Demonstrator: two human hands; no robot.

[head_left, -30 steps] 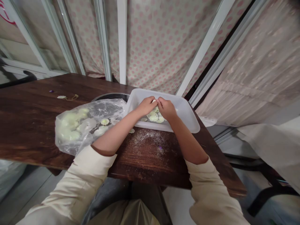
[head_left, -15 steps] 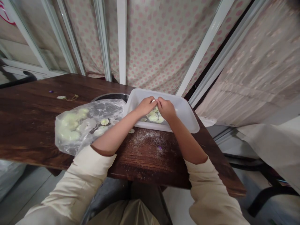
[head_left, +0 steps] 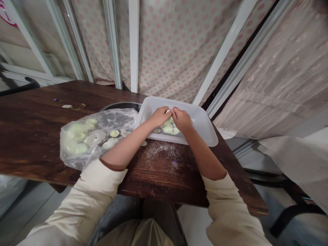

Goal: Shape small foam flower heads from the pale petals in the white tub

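Note:
My left hand [head_left: 160,116] and my right hand [head_left: 181,118] meet over a white plastic tray [head_left: 202,119] on a dark wooden table [head_left: 33,130]. Both hands have their fingers pinched together on one small pale piece held between them; I cannot make out what it is. Several pale green and white round pieces [head_left: 168,129] lie in the tray under the hands. A clear plastic bag [head_left: 89,136] with more such pieces lies to the left of my left forearm.
A dark round pan rim [head_left: 120,105] shows behind the bag. Flour dust [head_left: 164,150] covers the table in front of the tray. A small scrap [head_left: 68,106] lies far left. Dotted curtain and window frames stand behind; the table's right edge is near the tray.

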